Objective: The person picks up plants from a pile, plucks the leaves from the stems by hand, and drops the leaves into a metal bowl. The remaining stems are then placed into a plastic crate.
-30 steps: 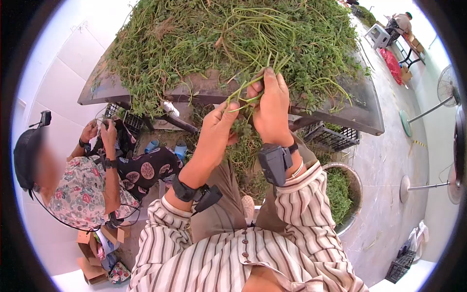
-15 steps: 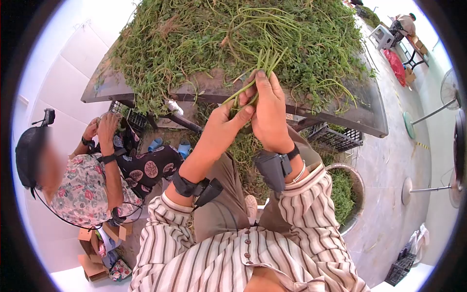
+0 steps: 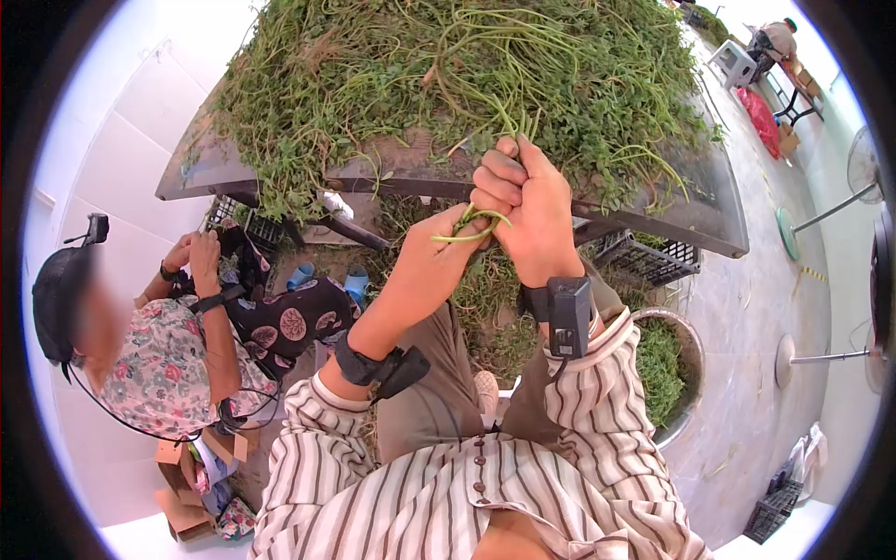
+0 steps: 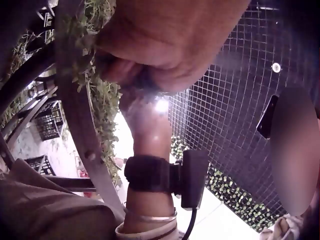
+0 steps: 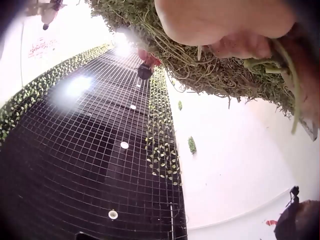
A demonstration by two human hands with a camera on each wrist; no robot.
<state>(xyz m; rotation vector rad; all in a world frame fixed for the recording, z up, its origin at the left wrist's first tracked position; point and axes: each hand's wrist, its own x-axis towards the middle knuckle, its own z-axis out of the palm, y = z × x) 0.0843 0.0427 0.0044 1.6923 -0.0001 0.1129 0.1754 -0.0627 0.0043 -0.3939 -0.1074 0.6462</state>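
Just off the near edge of the table [image 3: 411, 185], the two hands meet on a small bunch of green stems [image 3: 474, 233]. My right hand [image 3: 539, 215] grips it with curled fingers, and a few stem tips poke out above the fist. Below and to the left, my left hand [image 3: 431, 261] pinches the lower part between thumb and fingers, where a stem loops over and a loose end hangs out. In the right wrist view, bent stems [image 5: 289, 75] emerge beside the hand. The hands hide the middle of the bunch.
A heap of leafy green plants [image 3: 373, 84] covers much of the table. A black crate [image 3: 644, 259] stands beneath it, and a round tub [image 3: 695, 373] of greens sits at my right. Another person [image 3: 177, 355] sits at the left. Fans [image 3: 786, 362] stand farther right.
My right hand has turned and curled its fingers round the bunch, hiding most of the stems. The left hand has moved slightly lower, with a stem now looped at its thumb.
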